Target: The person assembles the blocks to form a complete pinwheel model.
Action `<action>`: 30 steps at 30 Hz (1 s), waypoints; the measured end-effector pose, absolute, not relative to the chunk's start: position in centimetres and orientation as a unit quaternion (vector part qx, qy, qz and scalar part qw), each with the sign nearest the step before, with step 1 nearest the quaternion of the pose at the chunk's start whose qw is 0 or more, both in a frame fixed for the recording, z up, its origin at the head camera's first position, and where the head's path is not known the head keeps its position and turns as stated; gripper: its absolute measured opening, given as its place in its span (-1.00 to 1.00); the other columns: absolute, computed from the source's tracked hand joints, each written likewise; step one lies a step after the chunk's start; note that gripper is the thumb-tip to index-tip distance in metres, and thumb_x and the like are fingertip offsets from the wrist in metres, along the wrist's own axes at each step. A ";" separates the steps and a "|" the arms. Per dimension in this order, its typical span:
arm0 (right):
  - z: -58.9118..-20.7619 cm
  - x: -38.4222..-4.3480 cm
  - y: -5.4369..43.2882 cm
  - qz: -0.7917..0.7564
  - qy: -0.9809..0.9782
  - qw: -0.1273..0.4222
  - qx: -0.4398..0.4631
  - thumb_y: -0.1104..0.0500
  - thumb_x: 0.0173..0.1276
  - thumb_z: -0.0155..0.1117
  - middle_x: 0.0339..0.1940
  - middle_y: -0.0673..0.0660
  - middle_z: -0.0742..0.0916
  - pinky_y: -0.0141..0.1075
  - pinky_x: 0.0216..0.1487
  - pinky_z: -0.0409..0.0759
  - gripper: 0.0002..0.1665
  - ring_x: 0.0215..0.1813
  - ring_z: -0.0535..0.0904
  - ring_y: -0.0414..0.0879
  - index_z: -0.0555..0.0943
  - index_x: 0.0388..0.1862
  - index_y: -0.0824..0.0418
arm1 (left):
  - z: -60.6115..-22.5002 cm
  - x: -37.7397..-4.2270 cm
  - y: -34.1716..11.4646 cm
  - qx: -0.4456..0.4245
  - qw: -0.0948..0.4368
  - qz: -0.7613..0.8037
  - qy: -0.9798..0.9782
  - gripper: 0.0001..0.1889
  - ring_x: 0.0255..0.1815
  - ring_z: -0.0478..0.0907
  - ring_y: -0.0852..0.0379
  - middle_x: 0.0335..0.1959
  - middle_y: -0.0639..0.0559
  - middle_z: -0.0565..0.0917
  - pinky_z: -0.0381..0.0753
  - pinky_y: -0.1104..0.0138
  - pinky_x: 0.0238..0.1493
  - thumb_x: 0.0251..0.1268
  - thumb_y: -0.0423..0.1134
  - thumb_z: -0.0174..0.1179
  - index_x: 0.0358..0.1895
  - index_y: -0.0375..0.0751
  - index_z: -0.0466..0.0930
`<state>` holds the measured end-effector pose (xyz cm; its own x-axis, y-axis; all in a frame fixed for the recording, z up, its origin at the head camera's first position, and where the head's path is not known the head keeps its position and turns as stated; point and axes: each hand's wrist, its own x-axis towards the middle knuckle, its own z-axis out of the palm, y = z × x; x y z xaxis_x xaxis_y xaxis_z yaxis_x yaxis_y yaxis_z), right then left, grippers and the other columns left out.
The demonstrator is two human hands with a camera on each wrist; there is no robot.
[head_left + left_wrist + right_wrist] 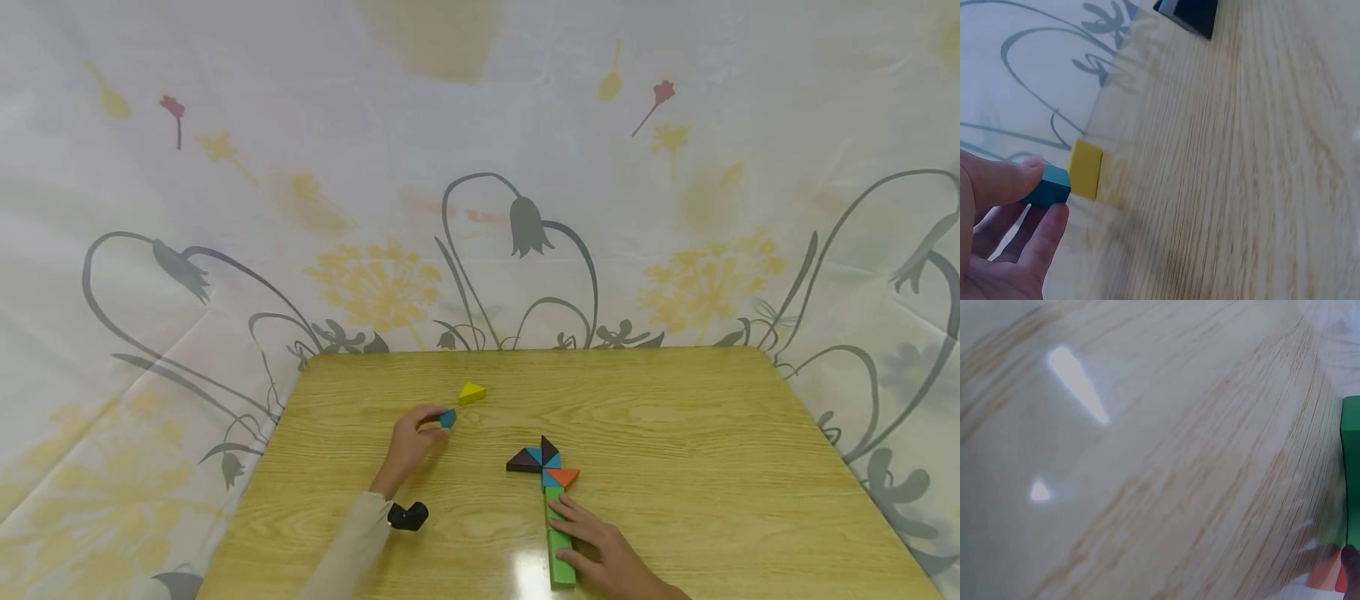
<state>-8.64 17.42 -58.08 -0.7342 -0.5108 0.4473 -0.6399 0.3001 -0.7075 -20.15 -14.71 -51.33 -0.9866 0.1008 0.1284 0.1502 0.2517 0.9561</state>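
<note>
My left hand (415,442) pinches a small blue block (447,418) between thumb and fingers. In the left wrist view, that blue block (1050,186) shows flat angled faces in front of a yellow triangular block (1085,169). The yellow block (472,392) lies on the table just beyond the left hand. My right hand (600,542) rests with spread fingers on a column of green blocks (561,567). At the column's top sits a pinwheel of blue, dark and orange triangular blocks (519,461). A green block (1352,481) shows at the right wrist view's edge.
The wood-grain table (675,408) meets a pale curtain (570,125) printed with flowers at its back edge. A black band with a device (408,517) sits on the left wrist. Light glares off the table near the green column.
</note>
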 end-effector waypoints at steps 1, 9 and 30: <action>-58.1 -8.6 17.4 0.472 -0.803 0.067 0.358 0.24 0.28 0.29 0.25 0.36 0.50 -0.55 0.26 0.16 -0.51 0.42 0.20 0.02 0.53 0.18 0.37 | -51.0 -19.9 -14.6 -0.083 0.018 -0.607 -0.790 -0.65 0.08 0.46 -0.32 0.04 -0.37 0.52 0.61 0.17 -0.05 0.16 -0.57 0.21 0.05 -0.53 0.53; -58.0 -8.6 17.4 0.472 -0.804 0.064 0.356 0.24 0.28 0.29 0.25 0.36 0.49 -0.55 0.26 0.14 -0.51 0.43 0.19 0.00 0.53 0.17 0.38 | -52.9 -19.4 -14.1 -0.103 0.020 -0.609 -0.786 -0.65 0.09 0.49 -0.23 0.09 -0.28 0.51 0.60 0.22 -0.04 0.19 -0.48 0.23 0.08 -0.41 0.56; -58.1 -8.8 17.5 0.465 -0.796 0.085 0.378 0.29 0.26 0.30 0.26 0.32 0.50 -0.52 0.28 0.17 -0.52 0.43 0.19 -0.08 0.53 0.17 0.37 | -52.0 -16.9 -11.5 -0.119 -0.013 -0.629 -0.768 -0.64 0.08 0.49 -0.19 0.05 -0.23 0.53 0.61 0.31 -0.07 0.17 -0.47 0.26 0.07 -0.37 0.57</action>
